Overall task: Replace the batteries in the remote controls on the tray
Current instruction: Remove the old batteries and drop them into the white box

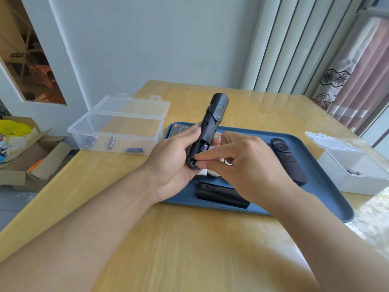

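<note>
Blue plastic, the tray sits on the wooden table, and everything else arranges itself around it. Above the tray's near-left part, the left hand grasps a black remote, tilted with its far end raised and its open battery bay facing up. A purple battery lies in that bay. The right hand reaches in from the tray's right side, thumb and forefinger pinched at the battery's near end; whether they truly grip it or only press on it is hard to say from here. On the tray's near edge lies a black battery cover. A second black remote rests on the tray's right part, and pale remotes peek out beneath the hands. Left of the tray stands a clear open box with three purple batteries inside. Right of the tray, a white box holds a few more.
</note>
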A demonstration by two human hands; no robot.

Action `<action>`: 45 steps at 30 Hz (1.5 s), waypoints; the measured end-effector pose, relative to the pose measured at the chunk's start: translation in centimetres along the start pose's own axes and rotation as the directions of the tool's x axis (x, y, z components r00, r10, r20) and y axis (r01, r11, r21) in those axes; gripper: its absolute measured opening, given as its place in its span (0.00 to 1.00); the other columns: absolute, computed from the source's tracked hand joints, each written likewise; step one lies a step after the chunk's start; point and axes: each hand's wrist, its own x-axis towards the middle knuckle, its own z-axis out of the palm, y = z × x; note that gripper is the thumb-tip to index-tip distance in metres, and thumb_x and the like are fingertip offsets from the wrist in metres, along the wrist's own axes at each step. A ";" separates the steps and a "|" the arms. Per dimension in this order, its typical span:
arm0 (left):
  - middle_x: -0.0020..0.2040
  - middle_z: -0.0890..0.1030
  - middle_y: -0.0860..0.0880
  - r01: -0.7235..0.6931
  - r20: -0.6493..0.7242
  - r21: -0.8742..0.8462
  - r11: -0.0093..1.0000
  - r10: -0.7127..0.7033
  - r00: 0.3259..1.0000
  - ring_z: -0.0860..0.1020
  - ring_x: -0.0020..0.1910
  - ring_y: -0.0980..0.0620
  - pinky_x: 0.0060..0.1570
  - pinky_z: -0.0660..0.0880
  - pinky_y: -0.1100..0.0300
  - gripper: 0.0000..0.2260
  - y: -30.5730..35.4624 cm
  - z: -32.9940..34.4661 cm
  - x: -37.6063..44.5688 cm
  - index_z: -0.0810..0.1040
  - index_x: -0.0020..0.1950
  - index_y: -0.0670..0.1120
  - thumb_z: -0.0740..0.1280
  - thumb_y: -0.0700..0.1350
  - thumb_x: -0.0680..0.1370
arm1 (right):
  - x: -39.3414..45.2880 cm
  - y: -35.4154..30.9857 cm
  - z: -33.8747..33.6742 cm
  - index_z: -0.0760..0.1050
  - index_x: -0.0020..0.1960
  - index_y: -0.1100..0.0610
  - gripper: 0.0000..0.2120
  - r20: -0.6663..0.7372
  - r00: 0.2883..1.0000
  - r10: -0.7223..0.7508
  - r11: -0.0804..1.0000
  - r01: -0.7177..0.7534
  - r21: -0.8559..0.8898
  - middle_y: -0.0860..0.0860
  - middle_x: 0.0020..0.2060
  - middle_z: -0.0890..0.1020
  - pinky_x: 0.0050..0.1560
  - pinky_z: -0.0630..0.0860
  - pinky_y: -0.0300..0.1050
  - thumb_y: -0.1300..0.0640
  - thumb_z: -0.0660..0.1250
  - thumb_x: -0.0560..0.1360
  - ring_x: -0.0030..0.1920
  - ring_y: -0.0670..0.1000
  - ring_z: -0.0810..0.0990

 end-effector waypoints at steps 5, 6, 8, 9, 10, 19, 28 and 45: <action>0.48 0.81 0.45 0.015 0.019 -0.007 1.000 -0.015 1.000 0.81 0.39 0.54 0.36 0.74 0.64 0.16 -0.1 0.1 -0.1 0.78 0.69 0.43 0.57 0.45 0.86 | 0.0 -0.1 -0.3 0.84 0.49 0.34 0.06 0.023 0.999 -0.030 0.998 0.032 -0.054 0.29 0.37 0.72 0.34 0.59 0.36 0.44 0.73 0.74 0.38 0.38 0.72; 0.47 0.81 0.46 0.017 0.023 -0.019 1.000 -0.017 1.000 0.81 0.38 0.55 0.34 0.75 0.64 0.16 -0.1 0.1 -0.1 0.78 0.69 0.43 0.57 0.45 0.86 | 0.0 0.0 -0.3 0.84 0.49 0.33 0.05 0.019 0.999 -0.042 0.997 0.043 -0.063 0.33 0.35 0.73 0.34 0.60 0.37 0.44 0.73 0.74 0.37 0.39 0.72; 0.47 0.81 0.46 0.017 0.030 -0.026 1.000 -0.016 0.999 0.81 0.37 0.55 0.33 0.75 0.65 0.16 -0.2 0.2 -0.2 0.79 0.68 0.43 0.56 0.44 0.86 | -0.1 0.1 -0.2 0.84 0.48 0.34 0.05 -0.002 0.997 -0.080 0.993 0.080 -0.089 0.40 0.32 0.72 0.33 0.63 0.40 0.43 0.73 0.74 0.34 0.42 0.71; 0.48 0.81 0.45 0.019 0.031 -0.019 1.000 -0.019 0.999 0.81 0.37 0.55 0.33 0.75 0.64 0.16 -0.2 0.2 -0.2 0.79 0.68 0.43 0.56 0.44 0.86 | -0.1 0.2 -0.2 0.84 0.48 0.34 0.04 -0.006 0.994 -0.110 0.988 0.108 -0.107 0.42 0.32 0.73 0.32 0.64 0.42 0.43 0.73 0.74 0.33 0.44 0.71; 0.50 0.80 0.45 0.022 0.030 -0.005 1.000 -0.022 0.999 0.80 0.37 0.55 0.34 0.75 0.64 0.16 -0.3 0.2 -0.2 0.79 0.68 0.43 0.57 0.45 0.86 | -0.1 0.3 -0.2 0.84 0.48 0.35 0.05 -0.004 0.990 -0.144 0.981 0.142 -0.131 0.44 0.33 0.75 0.30 0.66 0.43 0.44 0.72 0.74 0.33 0.46 0.72; 0.44 0.83 0.49 0.025 -0.011 -0.002 1.000 -0.025 1.000 0.81 0.37 0.56 0.45 0.79 0.62 0.15 -0.1 0.3 -0.2 0.81 0.64 0.44 0.57 0.45 0.86 | -0.3 0.0 0.4 0.85 0.42 0.45 0.07 -0.151 0.943 -0.295 0.912 0.231 -0.339 0.48 0.30 0.78 0.25 0.67 0.40 0.51 0.67 0.72 0.30 0.55 0.77; 0.51 0.82 0.46 0.035 -0.048 -0.064 0.997 -0.038 0.998 0.80 0.49 0.51 0.58 0.78 0.57 0.16 0.1 0.4 0.0 0.78 0.68 0.42 0.58 0.46 0.86 | -0.3 -0.5 0.9 0.84 0.46 0.49 0.10 -0.217 0.908 -0.359 0.907 0.284 -0.311 0.45 0.36 0.85 0.25 0.73 0.45 0.53 0.64 0.71 0.32 0.54 0.83; 0.66 0.80 0.40 0.156 0.027 -0.030 0.987 -0.155 0.988 0.79 0.60 0.45 0.58 0.79 0.53 0.18 0.2 -0.4 0.1 0.77 0.70 0.41 0.55 0.47 0.87 | 0.4 1.6 0.2 0.85 0.56 0.46 0.10 -0.011 0.918 -0.395 0.909 0.389 -0.152 0.49 0.37 0.79 0.30 0.74 0.49 0.50 0.69 0.77 0.35 0.55 0.76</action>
